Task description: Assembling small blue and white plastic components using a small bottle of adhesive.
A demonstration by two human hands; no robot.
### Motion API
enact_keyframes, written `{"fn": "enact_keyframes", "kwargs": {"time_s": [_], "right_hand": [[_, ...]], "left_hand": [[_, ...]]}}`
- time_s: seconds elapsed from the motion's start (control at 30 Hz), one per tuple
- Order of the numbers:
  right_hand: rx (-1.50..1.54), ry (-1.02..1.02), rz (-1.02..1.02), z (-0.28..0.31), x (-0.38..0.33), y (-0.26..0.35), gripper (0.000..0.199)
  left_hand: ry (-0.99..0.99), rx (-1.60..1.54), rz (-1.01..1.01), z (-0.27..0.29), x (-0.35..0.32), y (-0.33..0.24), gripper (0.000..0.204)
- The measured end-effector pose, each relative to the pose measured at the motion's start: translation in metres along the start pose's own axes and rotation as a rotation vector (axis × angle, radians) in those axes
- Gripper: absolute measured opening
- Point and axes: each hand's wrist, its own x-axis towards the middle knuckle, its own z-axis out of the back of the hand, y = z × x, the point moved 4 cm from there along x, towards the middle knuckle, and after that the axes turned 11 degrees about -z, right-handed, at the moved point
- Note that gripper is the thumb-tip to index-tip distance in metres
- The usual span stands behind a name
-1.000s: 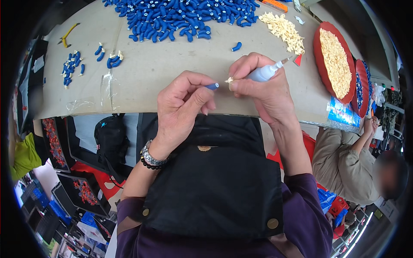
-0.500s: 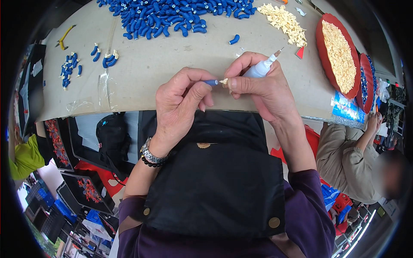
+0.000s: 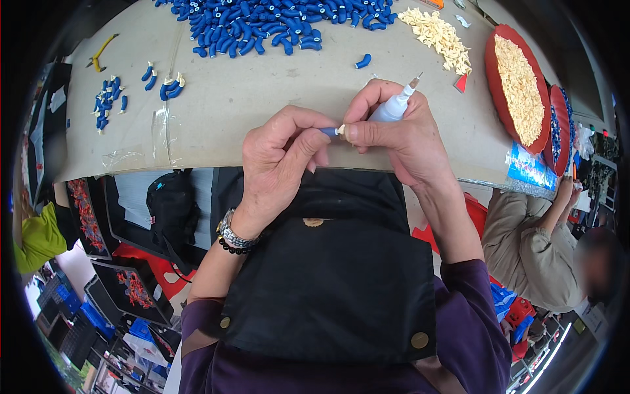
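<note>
Between thumb and fingers, my left hand (image 3: pixel 275 154) pinches a small blue tube-shaped piece (image 3: pixel 329 132), its pale end turned right. My right hand (image 3: pixel 410 138) is closed too, with a small cream-coloured piece (image 3: pixel 340 130) pinched at the thumb tip. That cream piece meets the end of the blue one; how deep it sits I cannot tell. Also in my right hand lies a white squeeze bottle (image 3: pixel 392 108) with a needle tip pointing up and right. On the table to the left, several blue pieces (image 3: pixel 172 88) have cream ends attached.
A heap of blue bent pieces (image 3: pixel 249 26) covers the far table (image 3: pixel 223 92). One blue piece (image 3: pixel 363 61) lies apart. Cream pieces (image 3: pixel 436 39) are piled beside a red tray (image 3: pixel 489 56) of more. Yellow-handled pliers (image 3: pixel 101 55) lie far left. A person (image 3: pixel 535 243) sits at right.
The cream piece has come up against the end of the blue piece, closing the small gap between them. My left hand has shifted slightly right.
</note>
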Motion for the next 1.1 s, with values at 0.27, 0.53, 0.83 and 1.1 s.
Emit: {"fn": "enact_keyframes", "kwargs": {"time_s": [0.27,0.53,0.83,1.1], "right_hand": [[-0.035,0.008,-0.021,-0.001,0.001,-0.001,0.012],[-0.007,0.005,-0.056,0.0,-0.001,-0.002,0.012],[-0.016,-0.008,-0.024,0.002,-0.001,-0.002,0.017],[-0.079,0.017,-0.027,-0.006,-0.002,0.009,0.022]], "left_hand": [[0.003,0.169,-0.149,0.0,0.0,-0.006,0.006],[0.065,0.12,-0.106,0.0,0.005,-0.008,0.003],[0.074,0.195,-0.181,-0.003,0.009,-0.01,0.001],[0.005,0.385,-0.219,0.021,0.008,-0.021,0.006]]}}
